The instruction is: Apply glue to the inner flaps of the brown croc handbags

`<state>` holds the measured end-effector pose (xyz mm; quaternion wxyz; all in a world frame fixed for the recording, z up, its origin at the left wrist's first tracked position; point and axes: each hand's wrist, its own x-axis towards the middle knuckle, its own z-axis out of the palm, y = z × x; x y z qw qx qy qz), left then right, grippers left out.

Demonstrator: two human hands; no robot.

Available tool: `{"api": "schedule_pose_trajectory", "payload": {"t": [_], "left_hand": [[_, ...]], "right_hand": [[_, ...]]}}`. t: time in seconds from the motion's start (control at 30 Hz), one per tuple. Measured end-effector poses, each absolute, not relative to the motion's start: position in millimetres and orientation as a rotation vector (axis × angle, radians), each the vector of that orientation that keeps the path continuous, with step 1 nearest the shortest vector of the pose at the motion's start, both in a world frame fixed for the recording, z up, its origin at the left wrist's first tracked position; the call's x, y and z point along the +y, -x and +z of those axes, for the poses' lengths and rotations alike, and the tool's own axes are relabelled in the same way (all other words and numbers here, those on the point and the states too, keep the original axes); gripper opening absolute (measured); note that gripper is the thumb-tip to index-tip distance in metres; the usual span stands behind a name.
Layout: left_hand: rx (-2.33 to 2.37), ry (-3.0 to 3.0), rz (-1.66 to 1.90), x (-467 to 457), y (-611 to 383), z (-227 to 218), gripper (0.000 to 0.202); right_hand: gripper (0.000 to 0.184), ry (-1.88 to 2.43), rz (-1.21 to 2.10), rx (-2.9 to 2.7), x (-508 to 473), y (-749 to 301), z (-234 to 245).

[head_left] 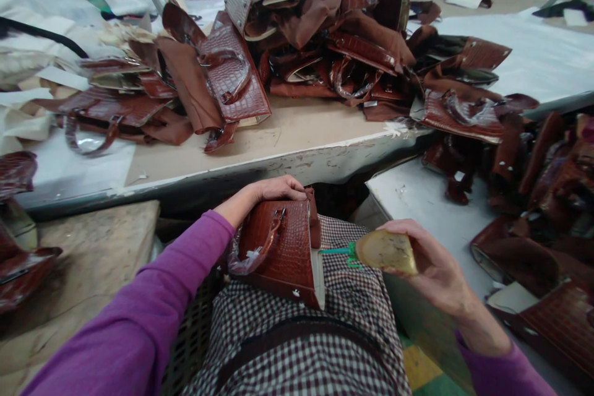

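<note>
Handbag (294,253), brown, crocodile-embossed, is laid on checked cloth (362,303) over the lap. Its handle (270,243) is turned left; its open, pale-lined edge is faced right, run near to far. Far side is grasped by left grip (283,188). Bottle (383,252), yellowish, is clasped in right grip (436,275), long axis set crosswise, green nozzle (341,251) pointed left at that edge; contact cannot be told. Beyond, similar brown bags (236,74) are heaped on a surface (306,120).
</note>
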<state>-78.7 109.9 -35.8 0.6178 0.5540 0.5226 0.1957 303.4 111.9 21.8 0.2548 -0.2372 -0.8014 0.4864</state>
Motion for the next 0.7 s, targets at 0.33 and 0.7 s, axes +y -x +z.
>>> {"api": "schedule_pose_trajectory", "payload": {"t": [0.33,0.7], "left_hand": [[1.21,-1.268,0.45,110.5,76.3,-32.4,0.034],[1.206,-1.21,0.465,108.3,74.9,-31.3,0.035]], "right_hand": [[0.045,0.636,1.322,-2.185,111.7,-306.6,20.0],[0.046,0.685,1.374,-2.141,114.5,-303.5,13.6]]}}
